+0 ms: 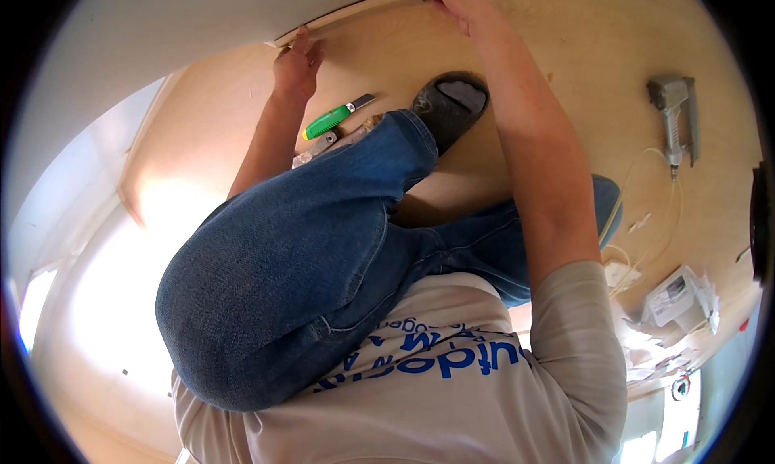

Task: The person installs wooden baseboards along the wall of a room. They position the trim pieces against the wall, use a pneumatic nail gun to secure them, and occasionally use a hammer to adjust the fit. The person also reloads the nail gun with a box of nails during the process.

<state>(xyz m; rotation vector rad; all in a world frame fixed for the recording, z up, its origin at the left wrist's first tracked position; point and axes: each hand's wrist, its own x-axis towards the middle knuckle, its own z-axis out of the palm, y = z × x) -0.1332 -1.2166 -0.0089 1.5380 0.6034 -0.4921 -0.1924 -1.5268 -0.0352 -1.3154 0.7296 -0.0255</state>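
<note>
A thin pale wooden strip [347, 13] lies along the foot of the white wall, where it meets the wood-coloured floor panel. My left hand [297, 70] reaches to the strip's left end, its fingers apart and one fingertip pressed against it. At the strip's right end, my right hand [460, 2] has its fingers curled together around a small brownish piece whose kind I cannot make out. Below my left hand lies a green utility knife [327, 123] with its blade out. Beside the knife is a metal tool [316, 148], partly covered by my bent leg.
A grey air nailer [672, 109] lies on the right, with a thin pale hose [678, 214] running from it. Crumpled paper and packaging [678, 298] are scattered at the lower right. My dark slipper [450, 113] and jeans-clad legs [299, 246] take up the middle.
</note>
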